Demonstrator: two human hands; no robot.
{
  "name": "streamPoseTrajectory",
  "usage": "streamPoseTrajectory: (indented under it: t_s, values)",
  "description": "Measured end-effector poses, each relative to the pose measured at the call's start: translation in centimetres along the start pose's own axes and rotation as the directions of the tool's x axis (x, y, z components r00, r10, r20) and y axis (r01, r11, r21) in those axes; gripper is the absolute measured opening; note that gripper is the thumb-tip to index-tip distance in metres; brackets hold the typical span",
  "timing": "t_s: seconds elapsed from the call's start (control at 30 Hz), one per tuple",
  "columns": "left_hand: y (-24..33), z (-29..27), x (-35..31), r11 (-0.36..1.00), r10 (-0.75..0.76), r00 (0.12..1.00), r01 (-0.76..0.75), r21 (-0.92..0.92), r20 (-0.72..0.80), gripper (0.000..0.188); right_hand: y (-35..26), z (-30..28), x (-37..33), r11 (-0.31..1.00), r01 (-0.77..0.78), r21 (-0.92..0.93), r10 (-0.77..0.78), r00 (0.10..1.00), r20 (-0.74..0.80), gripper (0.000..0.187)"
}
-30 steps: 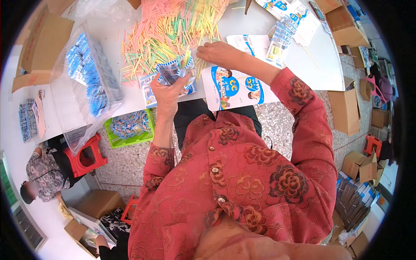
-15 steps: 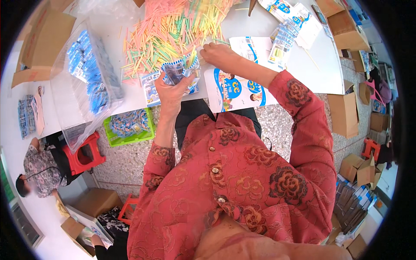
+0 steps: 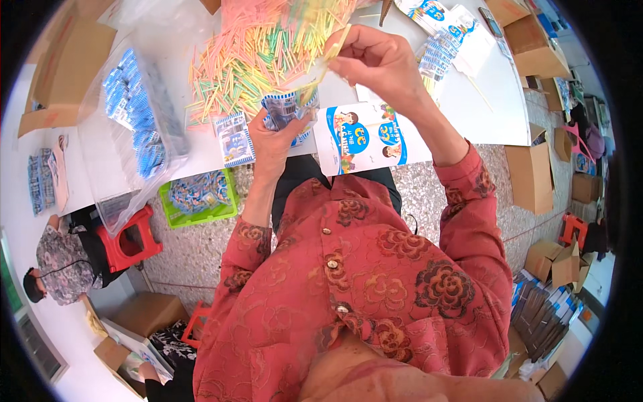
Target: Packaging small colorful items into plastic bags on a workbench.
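My left hand (image 3: pixel 273 144) is closed around a blue-and-white striped packet (image 3: pixel 284 110) at the table's front edge. My right hand (image 3: pixel 383 63) is raised to the right of that packet, with a thin yellow stick (image 3: pixel 340 41) pinched between thumb and fingertips. Pale yellow sticks also show near the packet's upper end, though blur hides how many. A second striped packet (image 3: pixel 234 139) lies flat just left of my left hand. Beyond both hands spreads a loose heap of pink, yellow and green sticks (image 3: pixel 268 57). Under my right forearm rests a white printed bag (image 3: pixel 362 141) with blue ovals.
A clear plastic bin (image 3: pixel 175 124) with blue packets stands at the left. Below the table edge is a green basket (image 3: pixel 202 216) of packets. More packets (image 3: pixel 439 57) lie at the far right. Cardboard boxes (image 3: pixel 529 177), a red stool (image 3: pixel 137 238) and a seated person (image 3: pixel 63 258) surround the table.
My right hand has lifted from the heap's edge and moved right, now holding up a yellow stick. My left hand has shifted slightly right with the packet.
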State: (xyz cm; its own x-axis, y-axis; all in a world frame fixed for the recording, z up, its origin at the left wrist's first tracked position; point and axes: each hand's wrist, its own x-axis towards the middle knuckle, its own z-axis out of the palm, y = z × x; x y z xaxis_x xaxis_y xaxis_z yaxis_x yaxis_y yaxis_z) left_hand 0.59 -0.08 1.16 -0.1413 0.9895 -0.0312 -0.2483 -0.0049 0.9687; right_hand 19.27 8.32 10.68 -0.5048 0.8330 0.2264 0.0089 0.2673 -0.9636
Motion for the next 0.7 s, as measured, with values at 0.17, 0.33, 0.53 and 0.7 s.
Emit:
streamPoseTrajectory:
  t_s: [0.17, 0.33, 0.53, 0.7]
  values:
    - [0.4, 0.9, -0.2, 0.998, 0.017, 1.0, -0.016, -0.06, 0.011, 0.026, -0.8, 0.7, -0.5, 0.997, 0.054, -0.06, -0.056, 0.998, -0.031, 0.014]
    - [0.4, 0.6, -0.2, 1.0, 0.017, 1.0, -0.016, -0.022, 0.005, 0.027, -0.9, 0.5, -0.7, 0.998, 0.032, -0.046, -0.034, 0.998, -0.054, 0.015]
    - [0.5, 0.6, -0.2, 0.999, 0.013, 1.0, -0.013, -0.047, -0.005, 0.025, -1.4, 0.8, -0.6, 0.991, 0.131, 0.025, -0.124, 0.976, -0.18, 0.014]
    - [0.3, 0.2, -0.2, 1.0, 0.014, 1.0, -0.014, -0.027, -0.006, 0.023, -1.2, 0.7, -0.6, 0.986, 0.048, -0.157, -0.061, 0.995, -0.084, 0.015]
